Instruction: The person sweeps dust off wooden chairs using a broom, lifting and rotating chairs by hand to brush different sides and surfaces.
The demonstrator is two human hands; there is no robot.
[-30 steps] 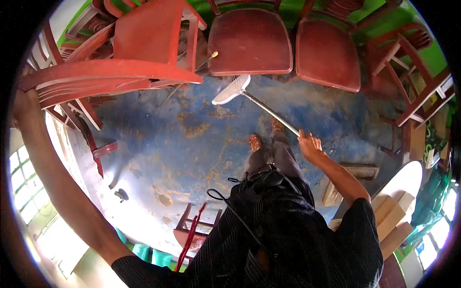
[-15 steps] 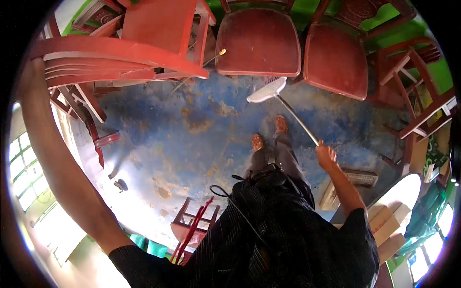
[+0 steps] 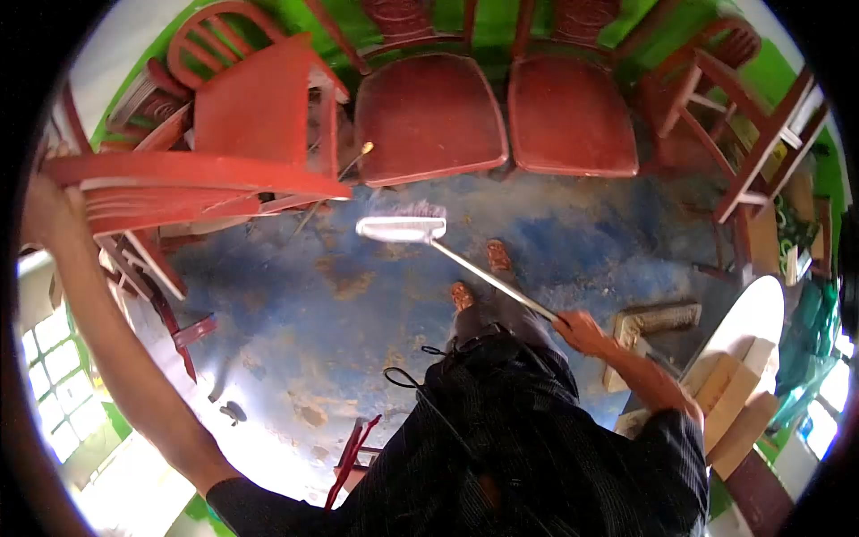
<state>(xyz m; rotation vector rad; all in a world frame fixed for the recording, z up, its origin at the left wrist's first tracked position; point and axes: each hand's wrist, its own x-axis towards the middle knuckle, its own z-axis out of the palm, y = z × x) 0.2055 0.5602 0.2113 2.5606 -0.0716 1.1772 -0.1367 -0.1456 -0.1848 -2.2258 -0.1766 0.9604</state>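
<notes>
A long-handled brush with a white head (image 3: 400,229) and greyish bristles is over the blue, worn floor (image 3: 358,295). My right hand (image 3: 580,332) is closed round the end of its metal handle. At the far left my left hand (image 3: 54,201) is at the top rail of a red wooden chair (image 3: 250,107), fingers wrapped on it. The chair is tilted, its seat facing me. Two dark red chairs, one with its seat (image 3: 431,116) in the middle and one (image 3: 573,116) to its right, are beyond the brush head.
More stacked or tipped chairs (image 3: 761,134) are at the right. A pale block-like frame (image 3: 658,319) lies on the floor beside my right arm, near cardboard boxes (image 3: 729,394) and a white oval panel (image 3: 752,313). A small red chair (image 3: 353,461) is at the lower left.
The brush head has swung left and nearer to my feet, and its bristles now show. My right hand has come closer to my body. My left hand remains at the red chair; the whole view has shifted.
</notes>
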